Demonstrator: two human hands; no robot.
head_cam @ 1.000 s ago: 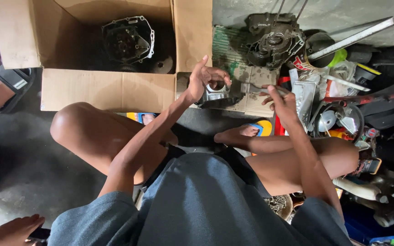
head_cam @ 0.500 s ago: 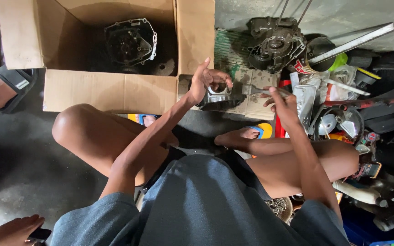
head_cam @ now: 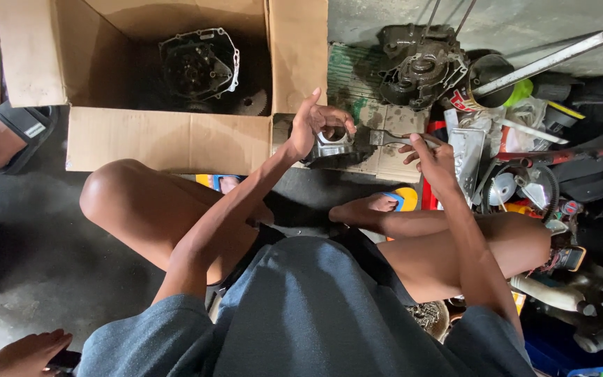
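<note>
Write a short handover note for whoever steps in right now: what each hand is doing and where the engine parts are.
Left hand: gripping a metal engine part held over a piece of cardboard.
Right hand: on a slim metal tool whose tip meets that part.
Nearby: an open cardboard box to the left with an engine cover inside; an engine case on the floor beyond the hands.
Done: the part is held steady with the tool applied.
Left: unclear from this view; the contact point is too dark to read.
</note>
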